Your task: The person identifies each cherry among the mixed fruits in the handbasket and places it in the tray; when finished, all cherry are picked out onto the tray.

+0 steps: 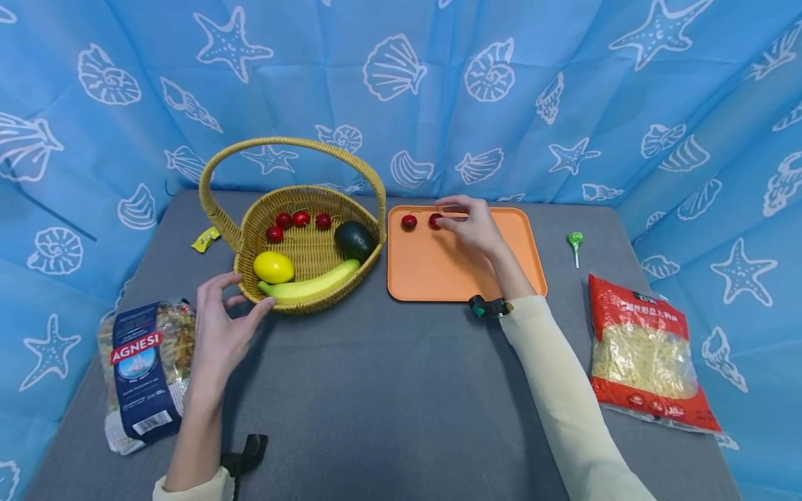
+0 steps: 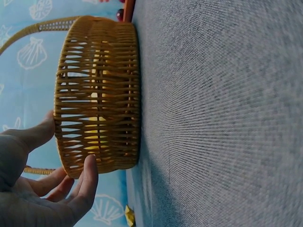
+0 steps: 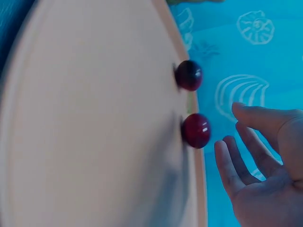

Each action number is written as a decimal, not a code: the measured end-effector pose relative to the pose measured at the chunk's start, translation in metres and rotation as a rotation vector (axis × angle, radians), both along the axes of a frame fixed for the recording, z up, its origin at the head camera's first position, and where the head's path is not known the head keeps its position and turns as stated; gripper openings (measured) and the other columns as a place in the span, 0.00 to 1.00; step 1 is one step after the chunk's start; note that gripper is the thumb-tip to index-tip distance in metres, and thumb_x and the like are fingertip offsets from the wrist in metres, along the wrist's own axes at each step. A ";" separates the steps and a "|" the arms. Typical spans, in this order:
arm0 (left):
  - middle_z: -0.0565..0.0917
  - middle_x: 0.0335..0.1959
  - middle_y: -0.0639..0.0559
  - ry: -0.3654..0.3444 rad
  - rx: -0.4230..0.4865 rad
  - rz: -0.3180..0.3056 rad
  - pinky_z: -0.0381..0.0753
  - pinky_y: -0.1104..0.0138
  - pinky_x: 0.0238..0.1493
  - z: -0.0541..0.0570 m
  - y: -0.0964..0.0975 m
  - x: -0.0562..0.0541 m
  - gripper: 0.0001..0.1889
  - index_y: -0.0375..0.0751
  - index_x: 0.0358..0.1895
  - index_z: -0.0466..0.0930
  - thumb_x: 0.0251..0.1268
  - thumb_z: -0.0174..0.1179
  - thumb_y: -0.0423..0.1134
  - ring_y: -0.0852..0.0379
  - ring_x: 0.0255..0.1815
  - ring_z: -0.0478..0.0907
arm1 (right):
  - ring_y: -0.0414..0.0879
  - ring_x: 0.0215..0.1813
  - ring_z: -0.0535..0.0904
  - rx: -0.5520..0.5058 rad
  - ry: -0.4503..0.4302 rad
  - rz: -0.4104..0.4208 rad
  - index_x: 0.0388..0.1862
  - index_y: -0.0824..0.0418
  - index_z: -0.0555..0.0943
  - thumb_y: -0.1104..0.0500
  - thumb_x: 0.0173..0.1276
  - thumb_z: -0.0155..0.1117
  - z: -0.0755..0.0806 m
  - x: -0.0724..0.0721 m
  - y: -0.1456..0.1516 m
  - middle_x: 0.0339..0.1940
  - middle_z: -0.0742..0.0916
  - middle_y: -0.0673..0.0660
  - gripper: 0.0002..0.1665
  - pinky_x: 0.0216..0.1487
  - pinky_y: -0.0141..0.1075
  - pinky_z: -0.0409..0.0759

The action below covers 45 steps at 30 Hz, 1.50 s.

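Note:
My left hand [image 1: 225, 316] holds the near left side of a wicker basket [image 1: 301, 195], thumb on the front and fingers round the left side. Inside lie several red cherries [image 1: 301, 218], a yellow lemon [image 1: 273, 267], a green-yellow banana [image 1: 313, 284] and a dark avocado [image 1: 354, 241]. An orange tray [image 1: 432, 278] carries two cherries near its far edge. My right hand [image 1: 473, 226] is over the tray by the right-hand cherry [image 3: 196, 130]. In the right wrist view its fingers are spread, with a gap between them and that cherry. The other cherry [image 3: 189, 75] sits beside it.
A pasta bag [image 1: 140, 369] lies at the left, a red pasta bag [image 1: 645, 355] at the right. Behind the left bag is a yellow wrapped candy [image 1: 205, 239]. A green lollipop [image 1: 575, 241] lies right of the tray. A blue curtain [image 1: 438, 90] hangs behind the grey table [image 1: 388, 390].

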<state>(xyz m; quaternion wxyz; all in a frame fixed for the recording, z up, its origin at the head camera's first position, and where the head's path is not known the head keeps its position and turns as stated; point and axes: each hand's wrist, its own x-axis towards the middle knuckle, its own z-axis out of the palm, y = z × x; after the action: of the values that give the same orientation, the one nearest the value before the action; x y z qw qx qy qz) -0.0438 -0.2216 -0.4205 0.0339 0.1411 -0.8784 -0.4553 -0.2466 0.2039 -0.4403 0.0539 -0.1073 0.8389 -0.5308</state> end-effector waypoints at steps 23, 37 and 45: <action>0.59 0.84 0.36 0.002 0.003 -0.008 0.75 0.91 0.42 0.001 0.001 0.001 0.40 0.40 0.82 0.63 0.75 0.71 0.47 0.34 0.70 0.78 | 0.47 0.53 0.88 -0.270 0.211 0.162 0.58 0.68 0.86 0.69 0.72 0.73 0.073 0.078 -0.038 0.53 0.91 0.55 0.17 0.57 0.31 0.91; 0.59 0.83 0.35 0.012 -0.002 -0.004 0.74 0.91 0.39 0.000 0.001 0.002 0.41 0.39 0.82 0.63 0.74 0.72 0.47 0.33 0.68 0.79 | 0.47 0.55 0.88 -0.315 0.206 0.384 0.58 0.68 0.85 0.69 0.74 0.71 0.084 0.091 -0.109 0.55 0.89 0.69 0.16 0.59 0.42 0.92; 0.60 0.83 0.35 0.019 -0.008 0.002 0.75 0.90 0.38 0.000 0.002 0.003 0.40 0.37 0.81 0.64 0.74 0.72 0.45 0.33 0.67 0.80 | 0.49 0.58 0.88 -0.184 0.155 0.426 0.61 0.65 0.85 0.64 0.77 0.71 0.080 0.056 -0.163 0.58 0.90 0.61 0.16 0.64 0.38 0.89</action>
<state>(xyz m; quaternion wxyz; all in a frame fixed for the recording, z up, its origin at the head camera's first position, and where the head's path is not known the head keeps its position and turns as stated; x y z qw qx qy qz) -0.0412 -0.2192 -0.4204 0.0434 0.1374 -0.8799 -0.4529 -0.1902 0.0413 -0.3604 0.0900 -0.3267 0.7472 -0.5717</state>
